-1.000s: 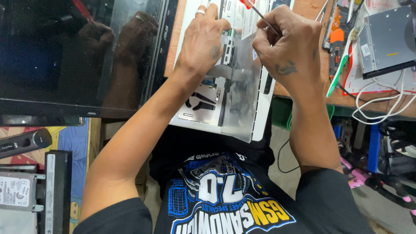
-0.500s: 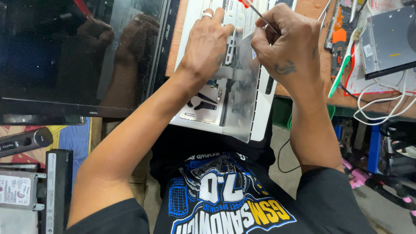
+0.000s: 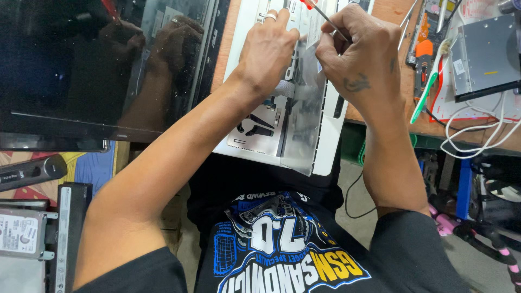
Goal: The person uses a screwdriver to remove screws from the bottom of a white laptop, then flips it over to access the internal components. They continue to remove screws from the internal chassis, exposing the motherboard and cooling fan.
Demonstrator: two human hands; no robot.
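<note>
While the right hand pinches a thin red-handled screwdriver between closed fingertips, tip hidden behind the knuckles, the left hand presses flat, fingers loosely curled, gripping nothing, on the silver laptop chassis. Chassis overhangs the wooden bench; dark screen lies left, optical drive right.

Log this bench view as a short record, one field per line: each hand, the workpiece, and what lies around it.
Left hand: rests flat on the white opened laptop base, fingers spread over its thin metal shield sheet.
Right hand: pinches a thin red-handled screwdriver, tip down at the base.
Left side: dark glossy screen panel, reflecting both hands.
Right side: silver optical drive, white cable, green-and-white tool.
Lower left: bare hard drive.
</note>
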